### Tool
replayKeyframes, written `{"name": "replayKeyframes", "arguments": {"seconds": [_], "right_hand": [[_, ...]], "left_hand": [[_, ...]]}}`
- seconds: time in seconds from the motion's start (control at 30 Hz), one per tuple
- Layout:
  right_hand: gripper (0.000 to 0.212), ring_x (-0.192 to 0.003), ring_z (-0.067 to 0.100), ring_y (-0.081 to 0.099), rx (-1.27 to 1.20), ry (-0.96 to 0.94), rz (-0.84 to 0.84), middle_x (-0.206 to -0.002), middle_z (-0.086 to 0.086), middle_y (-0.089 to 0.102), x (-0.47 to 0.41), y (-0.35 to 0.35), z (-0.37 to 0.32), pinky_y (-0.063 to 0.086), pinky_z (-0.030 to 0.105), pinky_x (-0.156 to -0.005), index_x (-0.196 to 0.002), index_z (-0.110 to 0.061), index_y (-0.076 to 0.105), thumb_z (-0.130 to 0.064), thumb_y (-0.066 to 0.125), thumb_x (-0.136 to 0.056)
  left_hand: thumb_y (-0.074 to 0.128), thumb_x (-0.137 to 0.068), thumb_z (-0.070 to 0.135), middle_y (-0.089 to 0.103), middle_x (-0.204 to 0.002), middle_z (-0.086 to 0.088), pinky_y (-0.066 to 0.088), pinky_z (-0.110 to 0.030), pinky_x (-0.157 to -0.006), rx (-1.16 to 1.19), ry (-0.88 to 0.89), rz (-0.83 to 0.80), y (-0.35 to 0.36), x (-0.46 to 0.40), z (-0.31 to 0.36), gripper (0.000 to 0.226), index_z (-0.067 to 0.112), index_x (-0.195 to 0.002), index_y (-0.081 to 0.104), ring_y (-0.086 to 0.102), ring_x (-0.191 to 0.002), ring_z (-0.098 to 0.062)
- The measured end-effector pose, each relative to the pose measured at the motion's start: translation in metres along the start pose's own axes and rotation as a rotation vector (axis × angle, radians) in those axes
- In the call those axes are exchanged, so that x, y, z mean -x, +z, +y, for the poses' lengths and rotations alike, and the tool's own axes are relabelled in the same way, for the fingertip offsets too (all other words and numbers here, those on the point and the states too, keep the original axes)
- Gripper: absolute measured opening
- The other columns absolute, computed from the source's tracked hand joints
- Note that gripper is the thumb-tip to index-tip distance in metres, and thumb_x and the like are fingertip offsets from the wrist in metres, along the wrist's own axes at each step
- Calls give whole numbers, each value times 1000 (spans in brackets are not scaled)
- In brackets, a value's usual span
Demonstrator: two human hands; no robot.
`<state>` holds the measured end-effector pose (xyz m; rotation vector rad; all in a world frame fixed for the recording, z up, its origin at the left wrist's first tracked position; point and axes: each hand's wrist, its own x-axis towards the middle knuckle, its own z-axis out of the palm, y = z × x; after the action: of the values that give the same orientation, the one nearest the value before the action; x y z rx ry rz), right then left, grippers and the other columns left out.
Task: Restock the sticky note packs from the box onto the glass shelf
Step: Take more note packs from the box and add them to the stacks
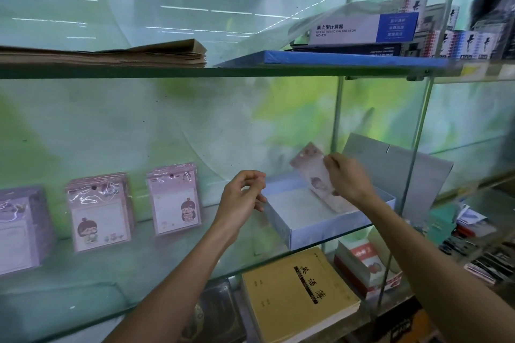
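Note:
A pale blue open box (pixel 312 228) sits on the glass shelf (pixel 139 273) at centre right, its lid (pixel 395 164) propped up behind. My right hand (pixel 348 178) grips a pink sticky note pack (pixel 313 172) tilted above the box's inside. My left hand (pixel 242 198) hovers just left of the box, holding nothing, fingers loosely curled and apart. Three stacks of packs stand upright on the shelf at left: a purple one (pixel 19 231), a pink one (pixel 99 220) and another pink one (pixel 175 200).
The upper glass shelf (pixel 195 71) carries brown paper (pixel 111 54), a blue folder and calculator boxes (pixel 362 29). Below the glass lie yellow exercise books (pixel 298 292) and a red-white box (pixel 365 262). A metal upright (pixel 418 147) stands right of the box.

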<state>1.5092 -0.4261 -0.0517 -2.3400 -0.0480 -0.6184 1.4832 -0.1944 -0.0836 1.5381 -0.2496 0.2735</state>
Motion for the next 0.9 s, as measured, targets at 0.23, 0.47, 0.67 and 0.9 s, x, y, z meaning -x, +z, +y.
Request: {"name": "replayKeyframes", "arguments": {"seconds": [0.23,0.47,0.67,0.9], "right_hand": [[22,-83,30,68,-918,257,-295,-101,14,72,29,7,-49,55,32,-51,-103,-15,65,-26,45,-101],[25,-84,29,67,-940,192,-429,-107,16,71,42,37,-76,52,32,-50,-112,-12,65,-27,47,-101],[28,-80,23,66,-844,78,-537,-100,14,73,56,60,-107,52,31,-48,-106,-10,69,-31,52,-98],[23,-73,18,66,-794,13,-474,-93,8,70,60,82,-137,51,30,-48,-102,-13,70,-28,53,-97]], "left_hand": [[59,-96,25,63,-98,-8,54,-42,-70,88,-40,1,-11,0,10,18,11,-107,64,62,-69,-20],[58,-96,26,70,-98,-13,52,-33,-59,39,54,92,-39,2,21,18,9,-101,64,64,-69,-16],[62,-94,21,68,-75,0,46,-26,-53,6,94,245,-88,10,27,10,13,-89,66,60,-60,-11],[63,-93,24,73,-87,-3,52,-38,-74,9,109,325,-146,23,32,11,14,-92,69,67,-78,-17]]}}
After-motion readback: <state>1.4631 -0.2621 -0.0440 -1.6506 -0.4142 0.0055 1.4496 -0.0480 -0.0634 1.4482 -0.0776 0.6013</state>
